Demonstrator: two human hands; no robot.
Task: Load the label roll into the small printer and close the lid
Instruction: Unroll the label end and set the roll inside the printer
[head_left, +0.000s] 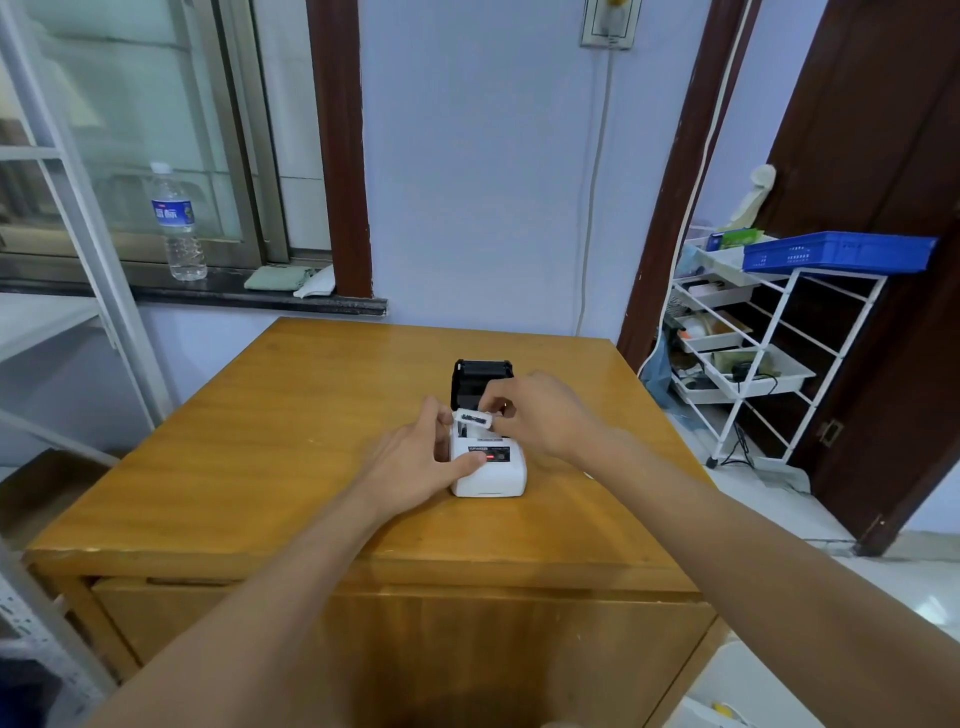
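White label roll (474, 419) is pinched by the right hand (540, 415) over the open-lidded printer (491, 475), which is gripped by the left hand (415, 467) on the wooden desk (260, 441).

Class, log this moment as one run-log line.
lid open | right hand pinches label roll above printer | left hand holds printer

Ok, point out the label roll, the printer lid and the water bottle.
label roll (474, 419): head view, middle of its white side.
printer lid (479, 379): head view, black inner face, standing open.
water bottle (174, 213): head view, on its blue label.
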